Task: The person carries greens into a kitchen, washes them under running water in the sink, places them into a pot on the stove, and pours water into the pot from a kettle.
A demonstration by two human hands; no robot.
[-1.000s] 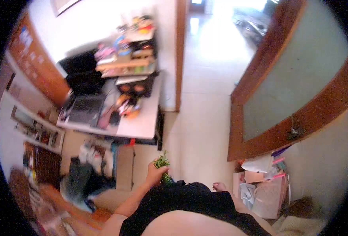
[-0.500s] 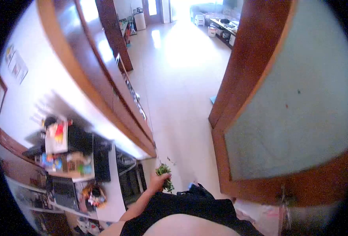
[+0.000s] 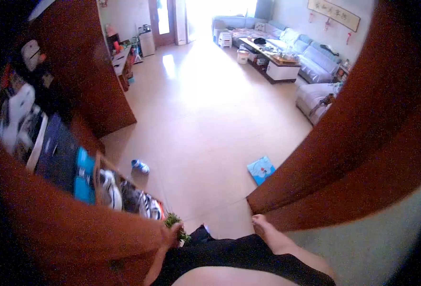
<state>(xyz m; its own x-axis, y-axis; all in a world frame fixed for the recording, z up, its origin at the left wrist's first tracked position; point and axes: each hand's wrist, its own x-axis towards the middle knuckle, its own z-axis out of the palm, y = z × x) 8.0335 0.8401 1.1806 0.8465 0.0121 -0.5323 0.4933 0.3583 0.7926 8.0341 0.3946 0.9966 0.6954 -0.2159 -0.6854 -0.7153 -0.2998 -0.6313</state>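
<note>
In the head view, my left hand is closed around a small bunch of leafy green stems, held low beside the brown wooden door frame at left. Thin stems stick out past the fingers. My right hand hangs in front of my body on the other side, near the foot of the brown door frame. Its fingers look curled in, and nothing shows in them.
A shoe rack with several shoes stands at left, and a blue-and-white shoe lies on the floor. A flat blue square item lies at right. Farther off are a coffee table, a sofa and a bucket.
I have moved forward into the doorway, and the sofa, coffee table and shoe rack have come into view. My right hand now shows at right. The green bunch stays in my left hand.
</note>
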